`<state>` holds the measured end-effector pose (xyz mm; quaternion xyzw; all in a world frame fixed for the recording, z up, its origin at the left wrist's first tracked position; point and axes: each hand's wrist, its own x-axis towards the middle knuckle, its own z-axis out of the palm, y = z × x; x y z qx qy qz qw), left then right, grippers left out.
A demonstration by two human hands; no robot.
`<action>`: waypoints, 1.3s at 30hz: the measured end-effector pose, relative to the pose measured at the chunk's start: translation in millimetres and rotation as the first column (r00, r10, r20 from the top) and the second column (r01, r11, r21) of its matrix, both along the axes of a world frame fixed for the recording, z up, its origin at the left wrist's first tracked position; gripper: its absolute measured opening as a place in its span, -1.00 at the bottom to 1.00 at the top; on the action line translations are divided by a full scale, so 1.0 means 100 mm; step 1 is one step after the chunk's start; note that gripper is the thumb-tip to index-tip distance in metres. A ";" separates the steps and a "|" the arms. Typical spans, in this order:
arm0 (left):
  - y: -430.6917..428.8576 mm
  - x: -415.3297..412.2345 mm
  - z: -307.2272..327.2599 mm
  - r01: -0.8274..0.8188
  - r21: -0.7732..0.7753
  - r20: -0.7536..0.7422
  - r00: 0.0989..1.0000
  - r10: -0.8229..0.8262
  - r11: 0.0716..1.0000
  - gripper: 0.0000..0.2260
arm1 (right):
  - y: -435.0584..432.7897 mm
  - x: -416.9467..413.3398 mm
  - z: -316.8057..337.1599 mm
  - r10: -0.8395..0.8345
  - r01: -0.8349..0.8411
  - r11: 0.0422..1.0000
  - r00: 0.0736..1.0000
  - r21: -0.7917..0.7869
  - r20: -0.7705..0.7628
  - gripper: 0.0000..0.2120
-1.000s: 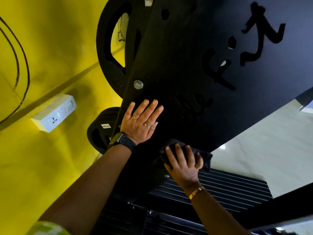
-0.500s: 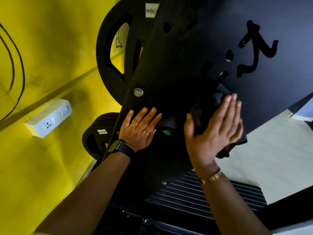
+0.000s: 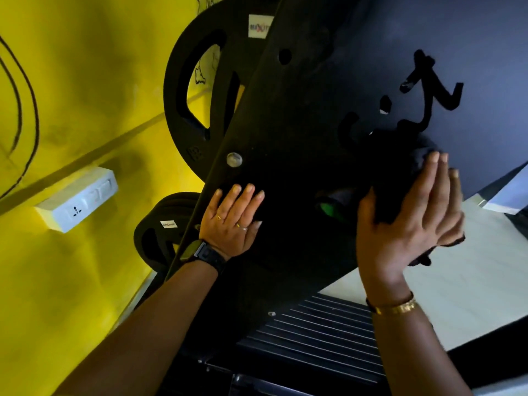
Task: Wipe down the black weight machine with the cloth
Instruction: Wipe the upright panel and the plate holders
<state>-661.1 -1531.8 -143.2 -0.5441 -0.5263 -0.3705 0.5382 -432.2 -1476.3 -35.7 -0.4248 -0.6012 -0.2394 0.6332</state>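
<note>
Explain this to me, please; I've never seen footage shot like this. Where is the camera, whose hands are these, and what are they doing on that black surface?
This moment is shown in one picture, from a camera worn on a person's head, looking forward and down at their own hands. The big dark slab is a panel of the black weight machine, with cut-out lettering. The left hand lies flat on the panel, fingers straight, probably bracing. The right hand presses a dark cloth against the panel just below the lettering; that is the wiping. Behind the panel are round weight plates, and a white socket box sits on the yellow wall.
</note>
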 end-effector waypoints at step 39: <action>-0.02 0.01 -0.03 -0.083 -0.011 0.110 0.990 0.084 0.996 -0.46 | -0.20 -0.34 0.41 0.093 -0.250 0.959 0.721 0.132 0.687 -0.39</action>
